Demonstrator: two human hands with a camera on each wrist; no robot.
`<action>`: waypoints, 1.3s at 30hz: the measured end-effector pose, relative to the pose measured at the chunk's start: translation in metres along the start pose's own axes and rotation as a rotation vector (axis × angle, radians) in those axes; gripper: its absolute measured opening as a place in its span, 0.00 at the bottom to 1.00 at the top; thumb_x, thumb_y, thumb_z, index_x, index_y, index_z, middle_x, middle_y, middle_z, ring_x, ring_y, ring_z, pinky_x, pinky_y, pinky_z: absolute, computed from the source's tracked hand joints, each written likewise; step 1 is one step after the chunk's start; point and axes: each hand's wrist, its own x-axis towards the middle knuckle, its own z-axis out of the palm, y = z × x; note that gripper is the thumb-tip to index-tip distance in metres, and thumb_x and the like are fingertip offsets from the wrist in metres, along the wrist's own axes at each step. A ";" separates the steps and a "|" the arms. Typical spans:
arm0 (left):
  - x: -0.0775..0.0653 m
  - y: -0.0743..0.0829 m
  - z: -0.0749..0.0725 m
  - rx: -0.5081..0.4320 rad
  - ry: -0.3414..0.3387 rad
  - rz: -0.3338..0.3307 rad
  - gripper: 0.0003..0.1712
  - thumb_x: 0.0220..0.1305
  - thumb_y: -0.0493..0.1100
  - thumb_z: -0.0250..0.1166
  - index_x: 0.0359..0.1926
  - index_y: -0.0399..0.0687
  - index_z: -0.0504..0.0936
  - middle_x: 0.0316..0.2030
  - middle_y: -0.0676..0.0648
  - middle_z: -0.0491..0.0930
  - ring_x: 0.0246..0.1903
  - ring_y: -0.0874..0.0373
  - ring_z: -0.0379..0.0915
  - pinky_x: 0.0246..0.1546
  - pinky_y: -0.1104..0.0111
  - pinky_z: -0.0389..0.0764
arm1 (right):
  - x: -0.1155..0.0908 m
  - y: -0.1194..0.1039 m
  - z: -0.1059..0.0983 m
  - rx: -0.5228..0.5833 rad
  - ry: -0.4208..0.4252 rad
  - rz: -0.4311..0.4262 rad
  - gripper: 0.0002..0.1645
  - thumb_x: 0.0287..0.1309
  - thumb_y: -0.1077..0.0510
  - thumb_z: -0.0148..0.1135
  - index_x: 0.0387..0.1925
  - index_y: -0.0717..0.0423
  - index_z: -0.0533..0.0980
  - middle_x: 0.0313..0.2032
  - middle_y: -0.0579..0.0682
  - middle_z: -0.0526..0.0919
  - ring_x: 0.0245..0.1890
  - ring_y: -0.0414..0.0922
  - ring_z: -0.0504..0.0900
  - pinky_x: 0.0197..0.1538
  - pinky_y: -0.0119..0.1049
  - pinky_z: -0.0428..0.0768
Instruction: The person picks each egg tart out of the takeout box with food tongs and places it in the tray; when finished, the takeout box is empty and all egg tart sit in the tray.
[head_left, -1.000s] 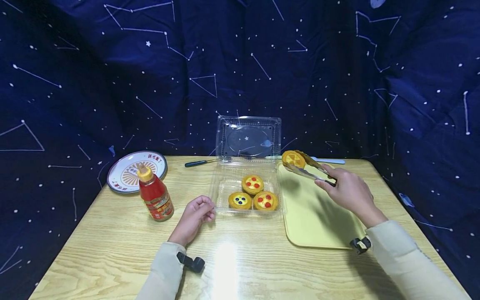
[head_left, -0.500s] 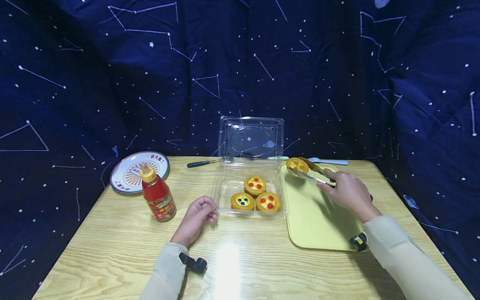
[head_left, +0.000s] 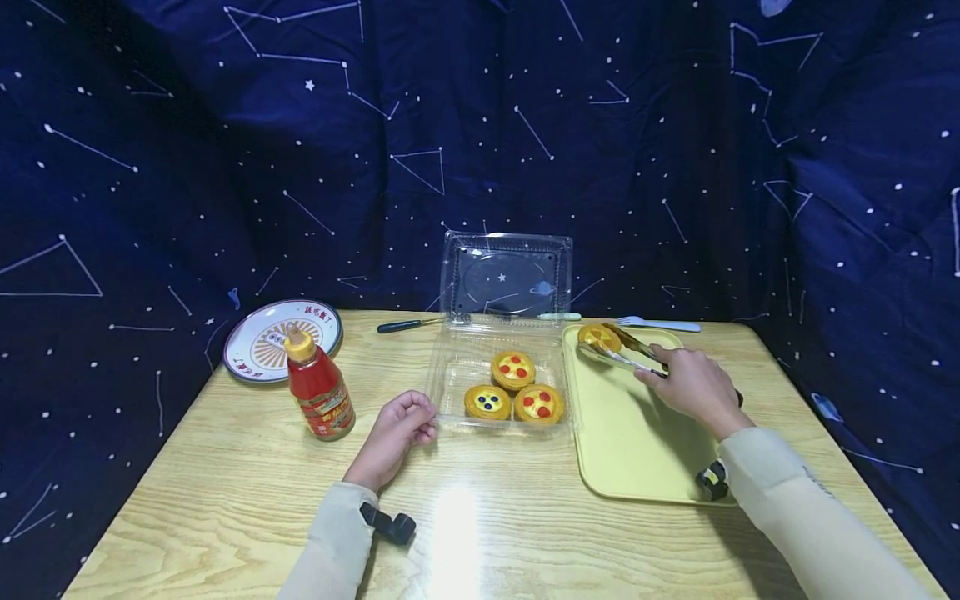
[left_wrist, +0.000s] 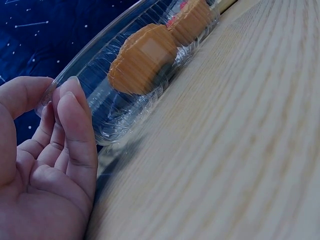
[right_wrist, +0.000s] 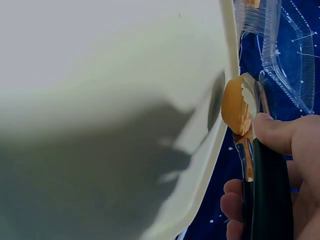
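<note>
My right hand point(head_left: 697, 385) grips a pair of tongs point(head_left: 632, 357), dark-handled with metal ends. Between the tong ends sits an egg tart point(head_left: 598, 337) with yellow wedge markings, over the far left corner of the yellow tray point(head_left: 637, 450). In the right wrist view the tart point(right_wrist: 234, 106) is seen from its side near the tray's rim. My left hand point(head_left: 397, 429) pinches the near left corner of a clear plastic box point(head_left: 457, 367) with its lid raised. Inside the box are two red-dotted tarts point(head_left: 513, 370) and one blue-dotted tart point(head_left: 487, 402).
A red sauce bottle point(head_left: 321, 390) with a yellow cap stands left of my left hand, before a patterned plate point(head_left: 251, 354). Along the back edge lie a dark-handled tool point(head_left: 401, 326), a pale green handle point(head_left: 559, 317) and a light blue fork point(head_left: 663, 324).
My right hand has lowered the tart in the tongs toward the tray's far left corner. The left hand keeps its hold on the box corner. The whole view has shifted slightly.
</note>
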 end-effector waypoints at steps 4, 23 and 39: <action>-0.001 0.001 0.001 0.006 -0.002 -0.002 0.04 0.70 0.31 0.56 0.37 0.43 0.73 0.29 0.43 0.77 0.26 0.59 0.75 0.27 0.73 0.77 | -0.001 0.002 0.004 -0.004 -0.018 0.011 0.38 0.63 0.37 0.60 0.65 0.58 0.71 0.51 0.73 0.77 0.42 0.71 0.78 0.24 0.57 0.75; 0.000 0.002 0.001 0.005 0.008 0.005 0.04 0.69 0.32 0.57 0.36 0.43 0.73 0.28 0.43 0.77 0.26 0.59 0.75 0.26 0.73 0.77 | -0.010 -0.001 -0.006 0.070 0.004 0.059 0.52 0.59 0.25 0.54 0.67 0.63 0.67 0.49 0.72 0.78 0.38 0.63 0.79 0.29 0.55 0.74; -0.001 0.003 0.002 0.002 0.005 0.005 0.03 0.69 0.32 0.57 0.37 0.42 0.73 0.29 0.42 0.76 0.26 0.59 0.75 0.27 0.73 0.77 | -0.024 -0.035 -0.032 0.123 0.152 -0.026 0.45 0.59 0.29 0.58 0.66 0.56 0.72 0.54 0.67 0.78 0.50 0.70 0.77 0.40 0.65 0.73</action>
